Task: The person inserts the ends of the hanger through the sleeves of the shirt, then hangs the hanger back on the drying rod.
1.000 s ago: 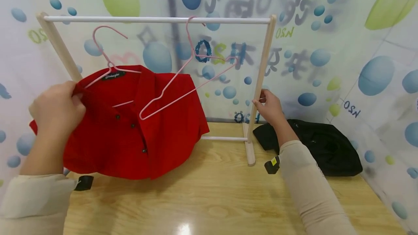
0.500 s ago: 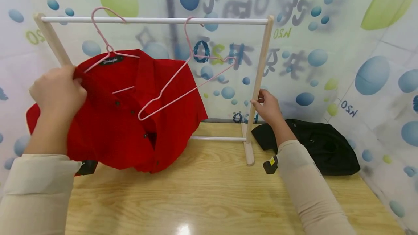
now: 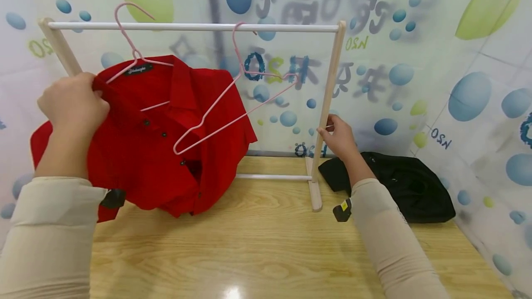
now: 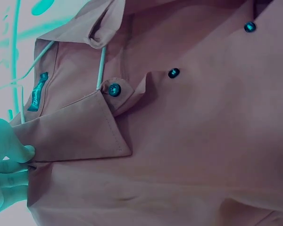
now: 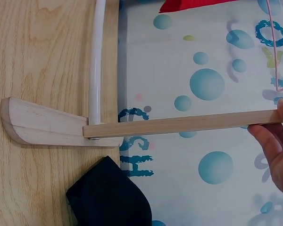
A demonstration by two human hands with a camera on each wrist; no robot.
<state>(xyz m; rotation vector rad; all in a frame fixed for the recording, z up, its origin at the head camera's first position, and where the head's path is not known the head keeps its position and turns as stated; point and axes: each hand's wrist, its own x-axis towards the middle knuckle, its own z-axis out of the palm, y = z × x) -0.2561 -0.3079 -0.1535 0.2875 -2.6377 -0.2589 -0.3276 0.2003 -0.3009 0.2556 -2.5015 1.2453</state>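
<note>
A red shirt [image 3: 141, 165] with dark buttons hangs on a pink hanger [image 3: 123, 31]. My left hand [image 3: 74, 103] grips the shirt and hanger at the shoulder beside the collar; in the left wrist view the thumb presses on the collar [image 4: 75, 139]. That hanger's hook stands at the height of the rack's white top rail [image 3: 187, 26]; whether it touches the rail I cannot tell. My right hand [image 3: 338, 136] pinches the wooden right post [image 3: 330, 82] of the rack, also plain in the right wrist view. A second pink hanger [image 3: 220, 96], bare, hangs from the rail, in front of the shirt.
On the wooden table [image 3: 249, 243] stands the rack, its right foot [image 3: 314, 193] resting near the back edge. A black garment or bag [image 3: 415, 188] lies at the right behind my forearm. A patterned sheet [image 3: 399, 114] covers the walls.
My left hand has lifted the red shirt and its hanger, so the hook has risen from below the top rail to rail height. My right hand has kept its hold on the post.
</note>
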